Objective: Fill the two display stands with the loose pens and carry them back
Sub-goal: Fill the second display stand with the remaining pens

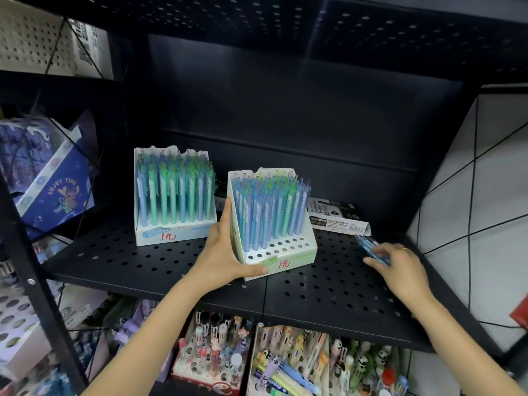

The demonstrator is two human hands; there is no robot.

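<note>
**Two pen stands on a black shelf, one held, loose pens under the right hand**

The near stand [274,224] sits on the perforated black shelf [143,261], turned a little so its front corner points at the camera. It is packed with blue and green pens, but the two front rows of holes are bare. Its front strip reads "COLOR BLOCKING" with a red handwritten "1元". The left hand [225,252] grips its left side: fingers up along the side wall, thumb across the front bottom edge.

The far stand [174,198] is behind and to the left, just apart from the first, full of the same pens and bearing the same "COLOR BLOCKING" and red "1元".

To the right, a few loose pens [371,248] lie on the shelf. The right hand [400,264] lies over them, fingers curled onto them; whether it has them pinched or only touches them I cannot tell.

Behind the pens a flat white and black box [337,215] reads "PERMANENT MARKER"; the smaller print is too fine to read.

At the left, a blue box [54,190] says "ENJOY TIME". Below the shelf stand trays of novelty pens [285,358] with animal tops.
</note>
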